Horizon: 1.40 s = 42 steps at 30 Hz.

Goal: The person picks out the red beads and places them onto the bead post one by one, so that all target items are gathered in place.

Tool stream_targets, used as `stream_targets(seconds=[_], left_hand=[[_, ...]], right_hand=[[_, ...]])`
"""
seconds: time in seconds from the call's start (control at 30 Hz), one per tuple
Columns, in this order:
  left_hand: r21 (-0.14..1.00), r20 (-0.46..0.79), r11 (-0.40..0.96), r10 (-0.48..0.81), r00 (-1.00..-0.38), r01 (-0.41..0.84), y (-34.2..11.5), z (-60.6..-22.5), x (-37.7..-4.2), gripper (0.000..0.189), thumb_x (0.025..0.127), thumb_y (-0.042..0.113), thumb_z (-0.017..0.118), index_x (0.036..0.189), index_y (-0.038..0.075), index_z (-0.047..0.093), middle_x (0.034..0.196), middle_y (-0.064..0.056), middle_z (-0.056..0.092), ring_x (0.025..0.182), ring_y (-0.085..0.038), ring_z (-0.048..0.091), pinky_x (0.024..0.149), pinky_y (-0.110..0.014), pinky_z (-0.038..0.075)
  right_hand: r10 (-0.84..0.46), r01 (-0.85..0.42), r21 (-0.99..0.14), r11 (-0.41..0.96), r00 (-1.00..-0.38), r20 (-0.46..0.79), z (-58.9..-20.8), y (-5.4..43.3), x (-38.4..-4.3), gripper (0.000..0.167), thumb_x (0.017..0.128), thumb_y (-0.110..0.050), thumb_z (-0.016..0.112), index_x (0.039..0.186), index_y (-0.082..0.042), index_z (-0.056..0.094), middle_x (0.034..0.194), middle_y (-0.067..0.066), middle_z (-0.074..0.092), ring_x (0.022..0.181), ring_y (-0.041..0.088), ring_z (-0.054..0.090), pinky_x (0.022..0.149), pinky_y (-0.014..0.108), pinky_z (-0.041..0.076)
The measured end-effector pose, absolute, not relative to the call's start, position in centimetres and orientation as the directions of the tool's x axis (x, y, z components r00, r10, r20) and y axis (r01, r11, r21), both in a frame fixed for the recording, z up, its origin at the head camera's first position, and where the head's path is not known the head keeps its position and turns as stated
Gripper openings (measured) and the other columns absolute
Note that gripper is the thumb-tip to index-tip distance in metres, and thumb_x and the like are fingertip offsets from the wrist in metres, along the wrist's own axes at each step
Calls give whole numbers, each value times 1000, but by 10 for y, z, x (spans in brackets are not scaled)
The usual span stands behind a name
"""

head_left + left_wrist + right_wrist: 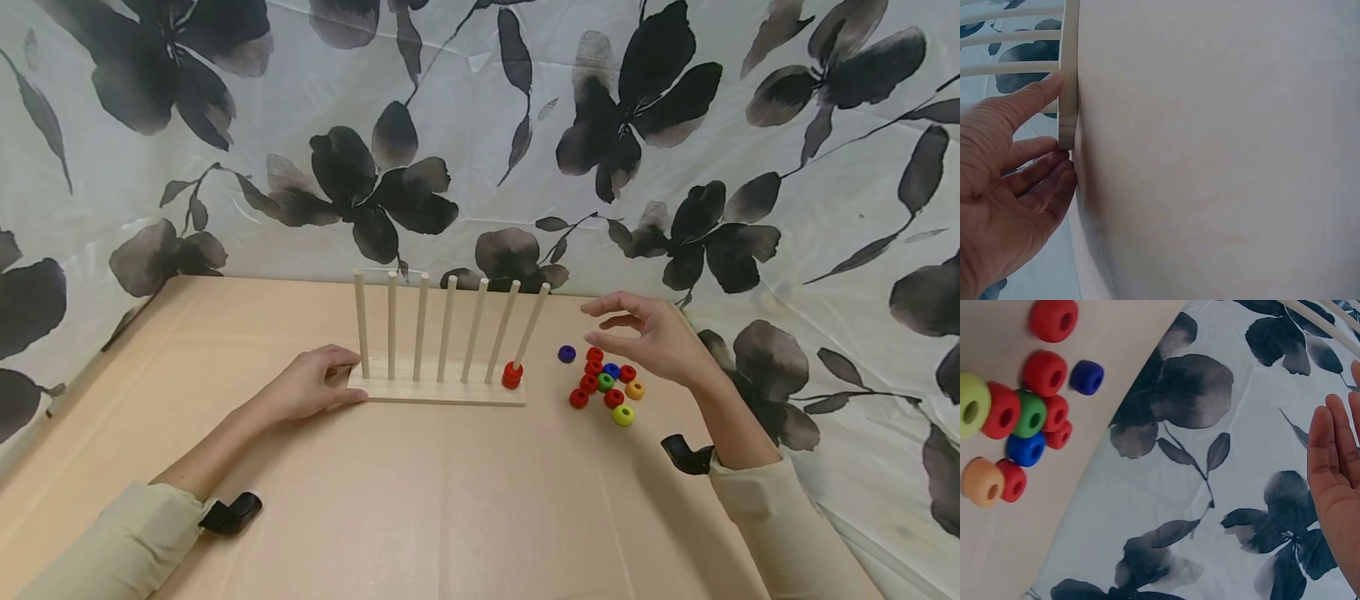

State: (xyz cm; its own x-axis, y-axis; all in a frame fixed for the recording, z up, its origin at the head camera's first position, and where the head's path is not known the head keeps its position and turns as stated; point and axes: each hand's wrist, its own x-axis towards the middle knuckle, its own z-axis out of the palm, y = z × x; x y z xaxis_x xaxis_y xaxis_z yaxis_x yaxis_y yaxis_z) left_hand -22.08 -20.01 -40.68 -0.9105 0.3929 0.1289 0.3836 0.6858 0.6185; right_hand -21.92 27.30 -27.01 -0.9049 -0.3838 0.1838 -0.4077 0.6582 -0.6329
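Note:
A pale wooden peg board with a row of upright pegs stands on the table. Red beads are stacked low on its rightmost peg. My left hand holds the board's left end; in the left wrist view the thumb lies against the base and the other fingers meet its end. Raised over the right side, my right hand has its fingers loosely bent and apart, with nothing between them. Loose beads lie below it: several red, a green, two blue, an orange and a yellow.
The light wooden table ends at the back against a white cloth printed with dark flowers, which also hangs along the right side. A dark blue bead lies a little apart, between the pile and the peg board.

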Motion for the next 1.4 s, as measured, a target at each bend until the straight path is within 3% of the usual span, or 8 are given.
stream_targets(seconds=[0.2,0.37,0.87,0.97,1.17,1.4], left_hand=[[614,134,688,393,-910,387,-201,-406,-220,62,86,26,85,131,-10,62,135,-31,59,128,-49,53,110,-61,42],[614,137,685,398,-907,393,-200,-407,-221,62,86,27,85,131,-10,62,135,-31,59,128,-49,53,110,-61,42],[623,115,686,395,-912,376,-199,-406,-219,64,86,26,85,132,-11,61,135,-31,59,128,-49,53,110,-61,42],[619,117,688,395,-911,378,-199,-407,-220,64,87,27,84,132,-11,61,135,-31,58,129,-49,53,110,-61,42],[615,117,691,397,-910,380,-199,-408,-220,64,87,27,84,133,-11,60,136,-31,58,129,-49,53,110,-61,42],[609,132,689,401,-907,393,-200,-408,-219,62,86,26,85,131,-11,62,134,-31,59,127,-49,54,109,-61,43]], right_hand=[[-400,-454,-630,630,-885,238,-280,280,-218,33,90,-15,81,122,-10,73,122,5,71,109,20,69,92,16,55],[-402,-417,-678,605,-895,192,-292,286,-215,33,91,-13,79,123,-8,70,124,6,69,109,14,67,93,20,56],[-367,-272,-756,595,-929,46,-336,296,-210,34,91,-14,80,122,-6,69,122,17,67,109,39,68,80,25,61],[-358,-251,-762,597,-933,27,-347,298,-210,33,90,-14,80,120,-4,69,121,21,68,111,44,64,84,29,61],[-375,-248,-750,613,-927,-1,-364,302,-208,35,89,-8,80,120,4,68,117,22,70,101,36,66,80,23,60],[-400,-264,-727,634,-916,-16,-375,302,-209,31,89,-4,79,117,4,69,113,18,70,102,35,69,90,36,61]])
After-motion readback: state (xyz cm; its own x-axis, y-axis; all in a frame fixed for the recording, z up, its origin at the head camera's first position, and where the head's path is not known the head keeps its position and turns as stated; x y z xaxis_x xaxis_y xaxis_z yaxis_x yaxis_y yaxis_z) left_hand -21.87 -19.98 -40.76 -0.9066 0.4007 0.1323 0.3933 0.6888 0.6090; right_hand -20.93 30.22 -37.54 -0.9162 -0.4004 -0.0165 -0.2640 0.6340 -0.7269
